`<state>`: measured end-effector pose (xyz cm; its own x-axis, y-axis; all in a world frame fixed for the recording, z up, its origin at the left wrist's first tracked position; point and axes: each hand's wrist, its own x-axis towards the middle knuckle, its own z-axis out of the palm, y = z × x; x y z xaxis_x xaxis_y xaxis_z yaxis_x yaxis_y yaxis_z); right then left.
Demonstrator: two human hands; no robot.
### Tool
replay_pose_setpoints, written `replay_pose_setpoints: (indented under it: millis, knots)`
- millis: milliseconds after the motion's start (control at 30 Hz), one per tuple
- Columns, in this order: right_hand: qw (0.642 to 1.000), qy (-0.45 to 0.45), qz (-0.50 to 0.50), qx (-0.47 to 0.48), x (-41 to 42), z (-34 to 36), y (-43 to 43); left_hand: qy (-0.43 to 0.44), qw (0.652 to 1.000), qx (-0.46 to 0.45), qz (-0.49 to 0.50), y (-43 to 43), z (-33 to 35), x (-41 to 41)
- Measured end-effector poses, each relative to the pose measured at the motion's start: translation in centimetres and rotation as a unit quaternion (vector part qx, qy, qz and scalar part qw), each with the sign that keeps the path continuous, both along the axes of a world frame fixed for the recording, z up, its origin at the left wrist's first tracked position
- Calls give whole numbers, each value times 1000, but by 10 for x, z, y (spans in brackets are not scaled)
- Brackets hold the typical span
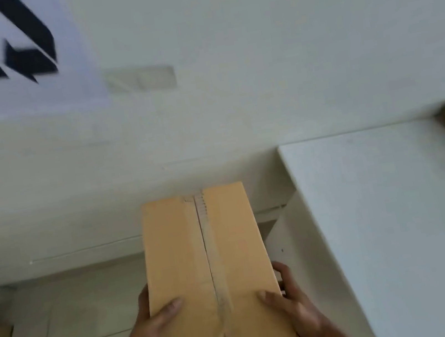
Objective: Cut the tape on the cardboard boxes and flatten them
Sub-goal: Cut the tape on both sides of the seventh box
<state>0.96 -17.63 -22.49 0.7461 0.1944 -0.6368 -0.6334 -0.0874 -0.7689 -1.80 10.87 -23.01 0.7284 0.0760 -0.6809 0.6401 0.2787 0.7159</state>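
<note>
Brown cardboard box sits between our two hands, held in the air over the pale tiled floor. Our left hand clamps its left side, thumb on top; our right hand clamps the right side the same way, so each grip grasps the box near its close end. Clear tape runs along the centre seam, flaps closed. To the right a white desk has its edge just beside the box; left of the box lies open floor, and a white wall stands ahead.
</note>
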Motion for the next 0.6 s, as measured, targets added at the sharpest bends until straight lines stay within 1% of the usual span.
replay_pose_setpoints:
  millis: [133, 300, 433, 600]
  knots:
    - [998, -48, -31, 37, -22, 97, -25, -59, 997, -42, -19, -19, 93, -11]
    - [991, -100, -82, 29, -35, 183, -91, -112, 987, -76, -88, -78, 163, -5]
    - [985, -112, -132, 28, -51, 218, -167, -146, 973, -107, -144, -152, 183, -2]
    - [982, -86, -166, 21, -66, 213, -273, -130, 972, -104, -166, -262, 173, -4]
